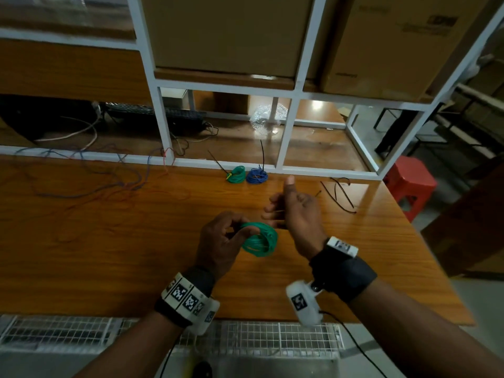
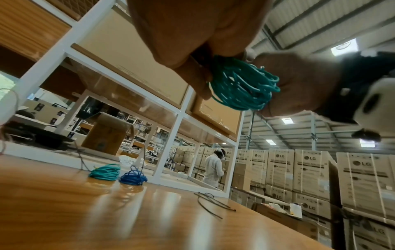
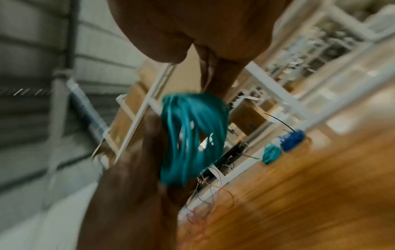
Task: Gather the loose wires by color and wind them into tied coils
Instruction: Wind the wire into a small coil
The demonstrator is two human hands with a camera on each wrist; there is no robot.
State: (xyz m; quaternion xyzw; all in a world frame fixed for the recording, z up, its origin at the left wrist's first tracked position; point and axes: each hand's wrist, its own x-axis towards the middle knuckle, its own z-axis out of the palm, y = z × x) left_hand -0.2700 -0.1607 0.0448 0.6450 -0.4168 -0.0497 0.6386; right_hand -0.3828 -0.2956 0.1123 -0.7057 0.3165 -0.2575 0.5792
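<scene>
Loose wires (image 1: 81, 184) lie spread far left on the table (image 1: 136, 268). Our left hand (image 1: 218, 244) pinches the green coil (image 1: 260, 240) above it; keep that tight. Right hand (image 1: 297, 211) fingers spread, can't tell if holding. Grab a cable tie (image 1: 338, 196) next.

head: high, looks down-forward over counter (image 1: 109, 255) | left wrist: low, close, faces rack | right wrist: close, tilted, blurred | all 3 share green coil (image 1: 259, 240)
</scene>
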